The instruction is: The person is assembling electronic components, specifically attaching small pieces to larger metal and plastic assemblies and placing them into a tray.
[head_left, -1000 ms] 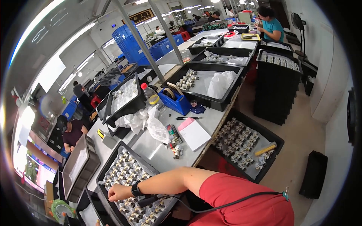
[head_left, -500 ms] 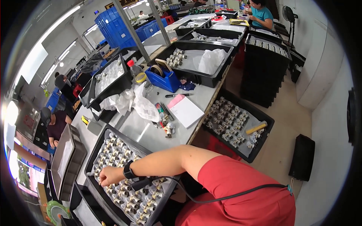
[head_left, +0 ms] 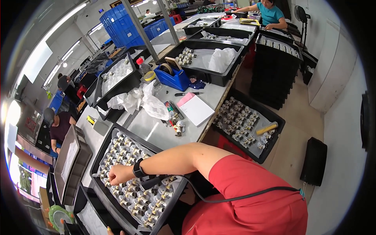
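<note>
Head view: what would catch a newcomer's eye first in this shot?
Probably the big red sleeve at lower right, whose bare forearm leads to the right hand over a black tray packed with rows of small pale figures. Next might come the bright blue tape dispenser on the table near the centre, and the tall blue crates at upper left.

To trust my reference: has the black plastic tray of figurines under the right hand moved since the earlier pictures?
No: the tray keeps its place relative to the grey box-shaped object on the table; the camera's view shifted.
</note>
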A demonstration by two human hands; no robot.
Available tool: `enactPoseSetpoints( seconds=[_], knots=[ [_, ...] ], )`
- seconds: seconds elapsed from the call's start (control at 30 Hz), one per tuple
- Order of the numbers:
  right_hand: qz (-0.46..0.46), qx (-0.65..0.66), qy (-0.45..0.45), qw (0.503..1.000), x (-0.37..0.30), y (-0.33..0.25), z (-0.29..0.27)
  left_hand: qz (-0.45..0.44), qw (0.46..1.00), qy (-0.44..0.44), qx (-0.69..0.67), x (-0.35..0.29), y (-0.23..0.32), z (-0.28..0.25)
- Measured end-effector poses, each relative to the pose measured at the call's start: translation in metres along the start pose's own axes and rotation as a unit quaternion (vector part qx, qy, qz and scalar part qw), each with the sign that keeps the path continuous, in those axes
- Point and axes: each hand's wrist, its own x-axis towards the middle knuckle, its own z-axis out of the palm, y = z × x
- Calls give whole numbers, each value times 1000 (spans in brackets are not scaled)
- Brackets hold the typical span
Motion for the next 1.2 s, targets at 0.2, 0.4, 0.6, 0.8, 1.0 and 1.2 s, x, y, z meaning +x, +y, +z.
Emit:
enactPoseSetpoints(
  seconds=[0.2,0.4,0.6,0.8,1.0,1.2],
  knots=[
    [10,44,-18,999,-5,-10,1,62,997,-51,19,35,41,-31],
    [27,45,-58,997,-3,-3,-1,196,980,-32,-16,95,51,3],
    [100,69,-45,992,-6,3,-25,189,966,-144,-104,136,76,10],
    [202,71,-8,977,-4,-16,-12,174,968,-170,60,115,66,12],
    [256,144,45,955,-3,-16,-20,200,953,-198,110,121,72,18],
    [275,53,-79,957,32,-47,-28,197,961,-189,43,120,61,12]
  ],
)
